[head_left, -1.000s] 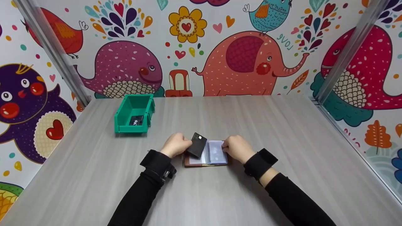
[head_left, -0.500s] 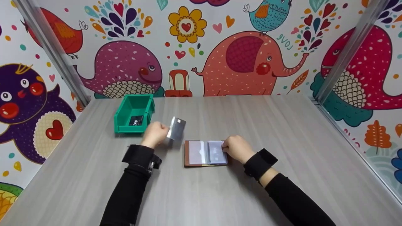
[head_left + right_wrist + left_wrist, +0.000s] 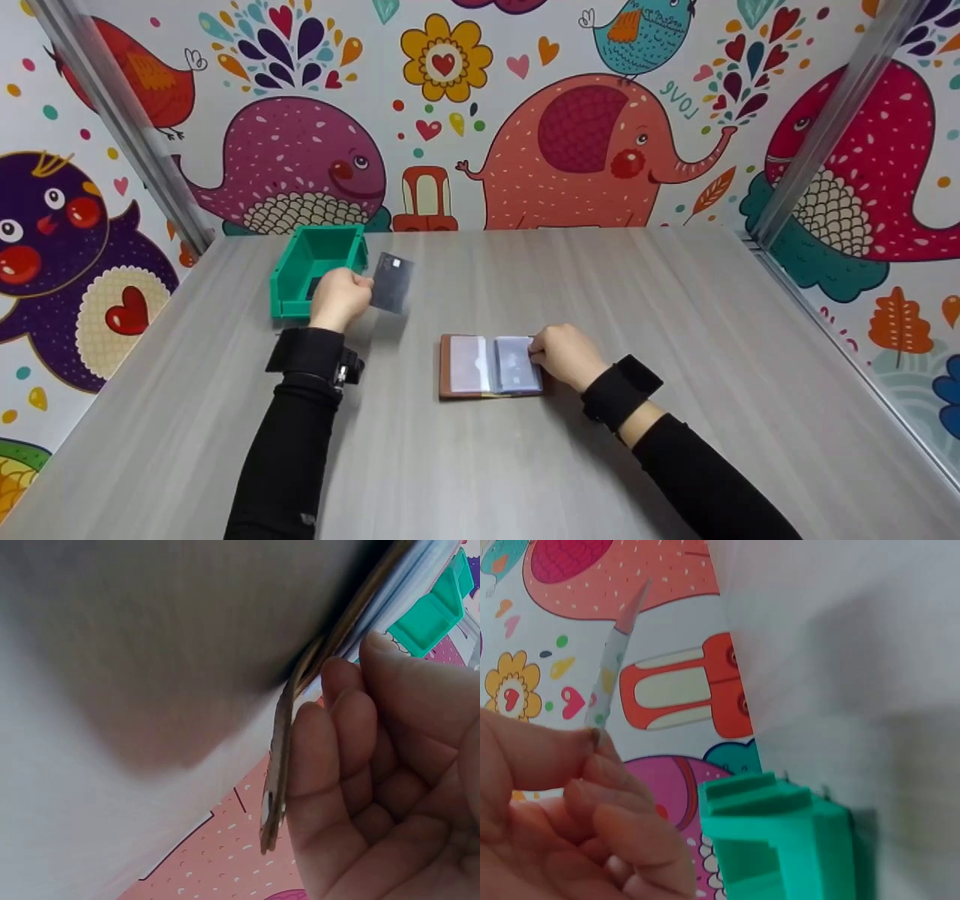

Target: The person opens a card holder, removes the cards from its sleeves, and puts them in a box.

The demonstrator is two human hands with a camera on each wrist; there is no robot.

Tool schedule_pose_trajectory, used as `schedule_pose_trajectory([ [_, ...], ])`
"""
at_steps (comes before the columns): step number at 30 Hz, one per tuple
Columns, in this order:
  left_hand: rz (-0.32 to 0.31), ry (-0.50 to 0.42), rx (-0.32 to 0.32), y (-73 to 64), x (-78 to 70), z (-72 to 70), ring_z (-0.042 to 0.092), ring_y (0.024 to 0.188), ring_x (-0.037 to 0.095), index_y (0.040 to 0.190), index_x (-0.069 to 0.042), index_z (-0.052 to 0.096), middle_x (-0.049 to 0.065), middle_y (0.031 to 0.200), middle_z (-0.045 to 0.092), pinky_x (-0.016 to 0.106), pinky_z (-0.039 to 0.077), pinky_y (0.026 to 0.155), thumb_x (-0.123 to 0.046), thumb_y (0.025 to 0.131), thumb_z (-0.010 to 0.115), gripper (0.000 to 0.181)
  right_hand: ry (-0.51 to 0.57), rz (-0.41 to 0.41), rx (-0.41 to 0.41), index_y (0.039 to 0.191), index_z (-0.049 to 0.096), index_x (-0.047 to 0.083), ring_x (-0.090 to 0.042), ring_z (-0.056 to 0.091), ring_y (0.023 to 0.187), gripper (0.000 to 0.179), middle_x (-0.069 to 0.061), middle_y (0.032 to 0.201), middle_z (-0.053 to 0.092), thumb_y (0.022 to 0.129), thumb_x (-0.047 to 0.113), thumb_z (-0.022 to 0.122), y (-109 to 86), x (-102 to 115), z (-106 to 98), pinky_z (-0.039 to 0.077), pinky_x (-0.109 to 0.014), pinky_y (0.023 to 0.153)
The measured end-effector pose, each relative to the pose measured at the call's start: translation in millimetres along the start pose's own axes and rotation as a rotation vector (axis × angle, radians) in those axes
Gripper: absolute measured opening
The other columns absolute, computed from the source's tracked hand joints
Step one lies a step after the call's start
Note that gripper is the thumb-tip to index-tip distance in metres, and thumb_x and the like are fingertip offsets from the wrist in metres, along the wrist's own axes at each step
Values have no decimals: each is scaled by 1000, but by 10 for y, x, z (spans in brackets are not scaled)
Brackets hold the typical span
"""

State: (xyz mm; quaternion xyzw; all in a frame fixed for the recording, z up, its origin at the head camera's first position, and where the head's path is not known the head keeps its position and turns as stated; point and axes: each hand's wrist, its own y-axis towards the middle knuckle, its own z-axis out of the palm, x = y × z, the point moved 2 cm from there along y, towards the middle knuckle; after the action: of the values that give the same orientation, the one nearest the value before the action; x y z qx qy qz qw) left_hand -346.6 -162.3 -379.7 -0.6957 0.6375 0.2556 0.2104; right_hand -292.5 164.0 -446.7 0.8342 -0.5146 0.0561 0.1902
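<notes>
A dark bank card [image 3: 392, 283] with a light chip is pinched by its left edge between my left thumb and fingers; the left wrist view shows this card [image 3: 613, 667] almost edge-on. My left hand [image 3: 341, 298] overlaps the front right corner of a green bin [image 3: 291, 309] in the head view, with the card to the bin's right. A brown card holder [image 3: 445, 367] lies spread on the table, clear plastic sleeves [image 3: 469, 364] facing up. At its right edge, my right hand [image 3: 568, 356] grips the sleeves and cover, thumb on top.
Inside the bin, a black card [image 3: 313, 287] is mostly hidden behind my left hand. The pale wood-look table [image 3: 675, 315] stretches around the holder. Behind it rises a cartoon-printed wall [image 3: 442, 135], with metal posts [image 3: 814, 142] at the corners.
My left hand has carried the bank card from over the holder's left side up and left to the bin. My right hand stays at the holder's right edge.
</notes>
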Motion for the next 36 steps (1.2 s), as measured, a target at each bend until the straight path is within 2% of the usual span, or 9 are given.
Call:
schedule_pose_trajectory([
  [2, -11, -4, -3, 20, -1, -41, 47, 61, 22, 69, -7, 51, 6, 71, 49, 32, 37, 56, -21, 102, 51, 35, -1, 2, 2, 80, 77, 5, -25, 68, 77, 7, -8, 84, 73, 78, -1, 79, 2, -3, 3, 54, -41, 70],
  [11, -56, -1, -1, 109, 13, -225, 53, 78, 28, 80, -6, 55, 19, 109, 63, 33, 37, 61, -23, 104, 46, 30, -16, 19, 17, 82, 78, 4, -24, 68, 77, 6, -8, 84, 73, 79, -1, 78, 7, 26, -12, 54, -41, 70],
  [14, -71, 5, 2, 136, 6, -289, 53, 83, 28, 94, -1, 62, 21, 121, 61, 33, 36, 61, -23, 104, 45, 29, -20, 12, 13, 81, 78, 4, -24, 67, 75, 6, -7, 83, 73, 79, -1, 78, 7, 24, -15, 54, -41, 70],
  [17, -90, -3, -8, 166, 26, -342, 52, 74, 25, 105, 1, 63, 21, 128, 59, 31, 35, 57, -21, 104, 45, 29, -20, 14, 11, 80, 78, 5, -23, 66, 74, 6, -7, 82, 72, 79, -1, 78, 6, 20, -17, 54, -40, 69],
  [20, -115, -1, -33, 195, 62, -383, 48, 66, 23, 97, 0, 61, 20, 128, 60, 31, 34, 55, -21, 103, 44, 28, -11, 25, 18, 81, 78, 4, -24, 67, 75, 6, -7, 83, 73, 79, -1, 78, 6, 16, -13, 54, -40, 70],
  [23, -137, -7, -63, 218, 119, -416, 55, 76, 29, 102, 2, 64, 20, 130, 60, 35, 37, 61, -20, 104, 42, 31, -2, 31, 22, 83, 78, 4, -25, 68, 78, 7, -8, 85, 73, 79, -1, 78, 4, 13, -8, 54, -40, 71],
  [28, -186, -13, -123, 250, 226, -454, 56, 115, 40, 131, 0, 61, 19, 135, 57, 48, 47, 89, -17, 103, 42, 38, -3, 27, 9, 81, 78, 5, -25, 68, 76, 7, -7, 84, 73, 78, -1, 78, -2, 10, -8, 54, -40, 69],
  [30, -215, -9, -144, 263, 269, -460, 54, 119, 41, 130, -1, 62, 20, 135, 57, 51, 44, 96, -17, 102, 43, 37, -1, 23, 5, 80, 78, 5, -25, 68, 76, 7, -7, 83, 73, 78, -1, 79, -1, 9, -6, 54, -40, 69],
  [36, -276, 4, -179, 290, 375, -472, 53, 118, 42, 133, 0, 59, 21, 134, 57, 53, 44, 96, -16, 102, 44, 38, -11, 12, 1, 80, 78, 6, -25, 67, 74, 7, -8, 82, 72, 78, -1, 78, 7, 7, 2, 54, -41, 68],
])
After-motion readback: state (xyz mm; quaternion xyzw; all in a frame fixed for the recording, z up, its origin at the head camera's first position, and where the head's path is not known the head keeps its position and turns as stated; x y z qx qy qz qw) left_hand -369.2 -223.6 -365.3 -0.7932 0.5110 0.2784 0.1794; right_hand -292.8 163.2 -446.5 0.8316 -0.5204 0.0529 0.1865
